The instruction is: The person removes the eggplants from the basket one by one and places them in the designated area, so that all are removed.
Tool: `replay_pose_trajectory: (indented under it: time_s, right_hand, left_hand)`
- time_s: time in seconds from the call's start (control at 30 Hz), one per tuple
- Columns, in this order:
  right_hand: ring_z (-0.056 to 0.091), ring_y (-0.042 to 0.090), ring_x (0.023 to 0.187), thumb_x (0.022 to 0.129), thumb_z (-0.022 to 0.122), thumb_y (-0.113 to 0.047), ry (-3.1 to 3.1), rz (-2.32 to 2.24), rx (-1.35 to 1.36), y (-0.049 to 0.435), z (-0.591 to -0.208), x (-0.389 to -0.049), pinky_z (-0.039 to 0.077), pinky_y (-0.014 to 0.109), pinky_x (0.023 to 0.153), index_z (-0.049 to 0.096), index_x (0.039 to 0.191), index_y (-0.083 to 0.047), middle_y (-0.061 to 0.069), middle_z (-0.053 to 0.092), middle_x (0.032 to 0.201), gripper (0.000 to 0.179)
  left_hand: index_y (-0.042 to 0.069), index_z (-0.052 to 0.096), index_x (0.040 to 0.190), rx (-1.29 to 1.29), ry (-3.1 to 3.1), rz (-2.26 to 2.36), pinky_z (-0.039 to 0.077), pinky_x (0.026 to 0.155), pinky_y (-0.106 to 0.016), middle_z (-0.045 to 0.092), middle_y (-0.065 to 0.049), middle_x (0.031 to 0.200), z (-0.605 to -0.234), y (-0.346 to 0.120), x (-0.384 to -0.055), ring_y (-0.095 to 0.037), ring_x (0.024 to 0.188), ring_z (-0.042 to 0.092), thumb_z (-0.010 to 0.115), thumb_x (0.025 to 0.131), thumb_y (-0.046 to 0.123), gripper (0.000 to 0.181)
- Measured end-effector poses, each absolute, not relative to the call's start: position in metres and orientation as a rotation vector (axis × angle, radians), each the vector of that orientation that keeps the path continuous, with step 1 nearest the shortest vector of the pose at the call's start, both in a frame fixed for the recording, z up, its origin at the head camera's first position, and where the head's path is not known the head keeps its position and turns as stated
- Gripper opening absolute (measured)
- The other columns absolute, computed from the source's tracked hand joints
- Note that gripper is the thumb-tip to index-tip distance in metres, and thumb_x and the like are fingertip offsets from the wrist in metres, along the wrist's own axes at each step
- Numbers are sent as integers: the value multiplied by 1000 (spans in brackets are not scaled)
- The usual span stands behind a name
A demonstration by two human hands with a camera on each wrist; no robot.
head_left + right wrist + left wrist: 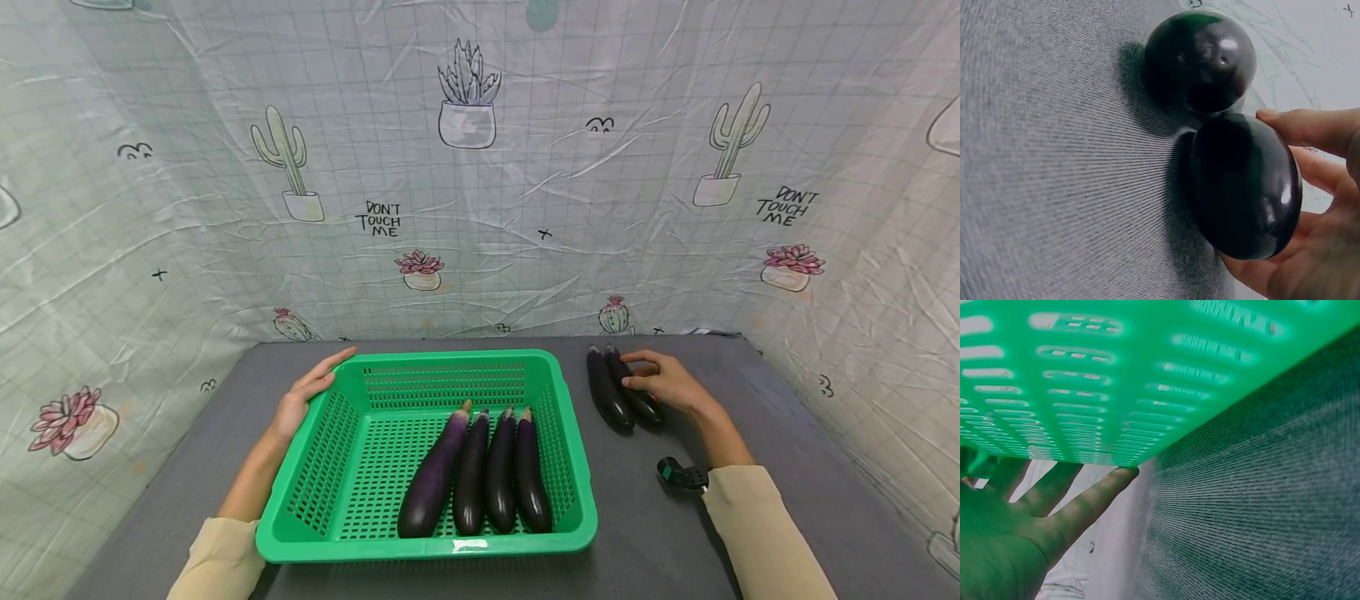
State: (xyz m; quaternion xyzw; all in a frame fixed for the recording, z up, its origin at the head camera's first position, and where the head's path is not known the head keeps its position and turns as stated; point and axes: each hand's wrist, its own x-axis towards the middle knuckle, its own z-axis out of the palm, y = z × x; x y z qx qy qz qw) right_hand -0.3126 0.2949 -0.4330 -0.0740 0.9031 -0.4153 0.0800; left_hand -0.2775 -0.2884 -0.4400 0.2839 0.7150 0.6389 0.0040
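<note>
Nearest to us in the head view, the green basket (427, 533) sits on the grey table (645, 533), with four eggplants (480, 471) lying side by side inside it, stems pointing away. Our left hand (303, 396) rests with straight fingers along the basket's far left rim, steadying it. To the right of the basket, two more eggplants (609, 392) lie touching each other on the cloth, and our right hand (663, 381) curls over the outer eggplant (639, 400).

From the left wrist, we see the basket's slotted wall (1116, 375) filling the top of the frame and our open palm (1004, 550) flat against it, fingers extended, gripping nothing.

From the right wrist, we look at the blunt ends of the pair: the near eggplant (1244, 184) is cupped between thumb and fingers (1310, 128), while the other one (1200, 59) lies just beyond, touching it.

We judge the step in hand to be picking up the held eggplant. To do it well, we should wrap the fingers fully under its body before lifting, raise it straight up so the neighbour does not roll, and keep the left hand pressing the rim.
</note>
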Motion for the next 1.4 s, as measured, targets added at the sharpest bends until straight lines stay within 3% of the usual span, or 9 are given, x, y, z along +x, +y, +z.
replay_pose_trajectory:
  time_s: [0.53, 0.83, 1.4]
  right_hand:
    - [58, 50, 126, 105, 62, -26, 2691, -1252, -231, 295, -433, -313, 57, 53, 90, 47, 150, 3, 38, 54, 141, 56]
    - [60, 46, 122, 104, 64, -23, 2672, -1263, -213, 297, -433, -313, 57, 54, 91, 46, 151, 3, 38, 55, 138, 57]
    - [61, 45, 123, 105, 62, -28, 2655, -1273, -201, 298, -432, -313, 58, 47, 87, 46, 152, 0, 36, 55, 142, 57]
  left_hand:
    - [-4, 25, 162, 887, 2266, 1995, 41, 107, -12, 36, 18, 159, -440, -289, -276, 6, 140, 44, 23, 114, 11, 50]
    - [-5, 17, 163, 880, 2119, 2043, 51, 104, -20, 41, 20, 155, -441, -291, -279, -4, 133, 58, 20, 114, 9, 52]
    - [-2, 22, 163, 854, 2203, 2016, 48, 104, -16, 37, 20, 157, -439, -289, -278, 1, 135, 53, 23, 114, 13, 51]
